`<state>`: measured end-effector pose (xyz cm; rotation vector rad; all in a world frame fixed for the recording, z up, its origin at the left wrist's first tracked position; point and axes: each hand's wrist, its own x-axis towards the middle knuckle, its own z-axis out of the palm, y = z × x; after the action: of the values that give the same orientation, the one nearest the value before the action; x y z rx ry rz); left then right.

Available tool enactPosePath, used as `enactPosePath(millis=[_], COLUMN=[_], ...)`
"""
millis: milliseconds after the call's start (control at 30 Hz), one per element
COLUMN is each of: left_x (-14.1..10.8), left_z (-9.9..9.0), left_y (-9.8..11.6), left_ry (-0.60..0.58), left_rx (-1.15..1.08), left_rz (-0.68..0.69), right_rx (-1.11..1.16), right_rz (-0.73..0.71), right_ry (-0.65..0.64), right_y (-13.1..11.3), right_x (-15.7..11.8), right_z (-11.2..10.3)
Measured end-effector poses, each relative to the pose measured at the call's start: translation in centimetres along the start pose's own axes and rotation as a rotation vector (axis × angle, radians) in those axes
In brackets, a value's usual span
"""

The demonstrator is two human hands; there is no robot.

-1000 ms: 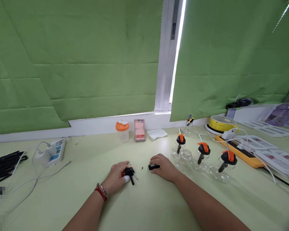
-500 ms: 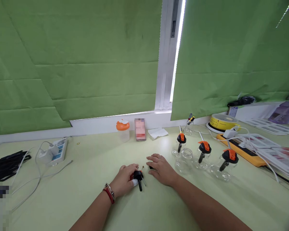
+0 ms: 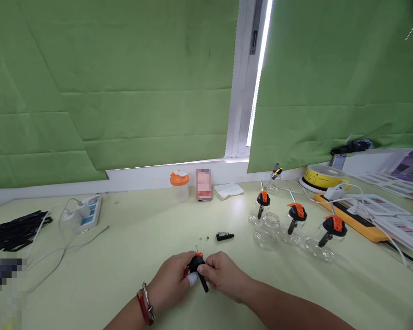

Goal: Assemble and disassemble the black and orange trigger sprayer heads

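A black pump-like head with an orange part [image 3: 197, 263] is held low over the table, its black handle pointing toward me. My left hand [image 3: 175, 276] is closed round its left side, with a white wrap on the thumb. From the right, my right hand [image 3: 223, 275] pinches the same head with thumb and fingers. Just beyond my hands lies a small black piece with a spring [image 3: 224, 236]. Two tiny bits [image 3: 207, 238] rest to its left. Three glass bottles with black and orange heads [image 3: 297, 212] stand at the right, near an open glass bottle [image 3: 271, 221].
An orange-lidded cup [image 3: 180, 185], a pink box [image 3: 203, 185] and white paper [image 3: 229, 190] are at the back. Left are a power strip [image 3: 92, 213], cables and black strips [image 3: 17, 230]. Right are a yellow roll [image 3: 324, 176], an orange strip [image 3: 354, 220] and plastic trays [image 3: 395, 220].
My right hand has left the black spring piece on the table and moved nearer, onto the black head. The head and my left hand have shifted slightly toward me. The view has turned a little left.
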<state>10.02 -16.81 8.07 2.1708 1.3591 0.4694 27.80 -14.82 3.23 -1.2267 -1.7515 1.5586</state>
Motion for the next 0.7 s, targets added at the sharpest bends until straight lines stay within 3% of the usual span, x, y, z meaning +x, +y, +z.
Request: enactPosePath(millis=[133,300,367,433,467,533,633,700], left_x=[-0.8,-1.2,-1.2,-1.3,-1.3,-1.3,-1.1,-0.9], left_z=[-0.2,-0.4,-0.5,-0.6,-0.8,-1.1,-1.7,-2.1], left_y=[-0.3,-0.3,-0.4,-0.7,-0.9,-1.2,-2.1,-2.8], left_ry=[-0.035,-0.145,-0.196,-0.262,-0.28,-0.245,-0.118,-0.046], left_rx=[0.012,0.008,0.013,0.006,-0.001,-0.019,-0.06,-0.093], left_rz=[0.022,0.186,0.25,0.279,0.266,0.186,0.027,-0.064], right_rx=[0.071,0.249,0.256,0.192,0.102,-0.22,-0.862,-1.138], right_rz=[0.009,0.153,0.135,0.035,-0.048,-0.251,-0.459,-0.47], right_ry=[0.001,-0.167,-0.076,0.14,0.239,0.293,0.151,0.089], right_y=[-0.6,-0.5,-0.3,-0.4,-0.5,-0.6,-0.3,0.1], right_x=[0.3,1.8,3.0,4.2,4.7,5.5,6.2,6.5], right_z=[-0.9,-1.8,-2.3,-2.8,-2.9,-2.8,-1.7,-0.9])
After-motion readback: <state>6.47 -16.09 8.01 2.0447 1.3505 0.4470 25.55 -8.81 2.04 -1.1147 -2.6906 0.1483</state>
